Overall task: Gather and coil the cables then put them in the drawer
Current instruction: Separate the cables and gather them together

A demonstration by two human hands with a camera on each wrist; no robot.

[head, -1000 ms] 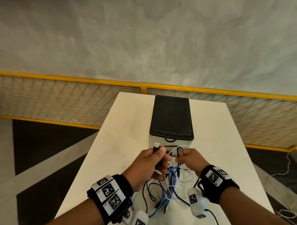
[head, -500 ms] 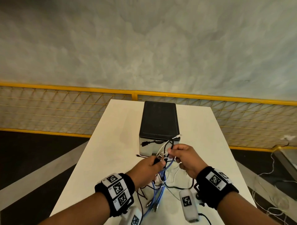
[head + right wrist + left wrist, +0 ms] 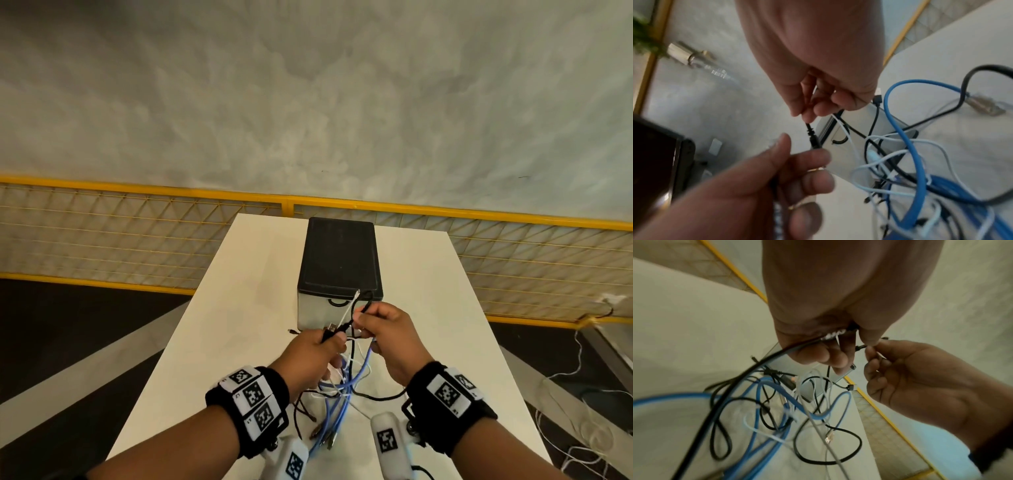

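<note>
Between the two grips, above the desk (image 3: 219, 308), the left hand (image 3: 313, 356) clutches gathered plug ends while the right hand (image 3: 387, 337) pinches a black cable (image 3: 812, 138); the cables (image 3: 337, 387) hang tangled beneath. Gathering step; next, coil them, then open the shut drawer (image 3: 325, 310) beyond.

White table (image 3: 239, 308); yellow mesh fence (image 3: 137, 233) behind; grey wall (image 3: 308, 102) beyond.

The left hand (image 3: 838, 305) at 12 o'clock grips black and white cables (image 3: 777, 402); the right hand (image 3: 920, 378) at 3 o'clock pinches a black plug (image 3: 861, 347) above the table (image 3: 684, 329).
</note>
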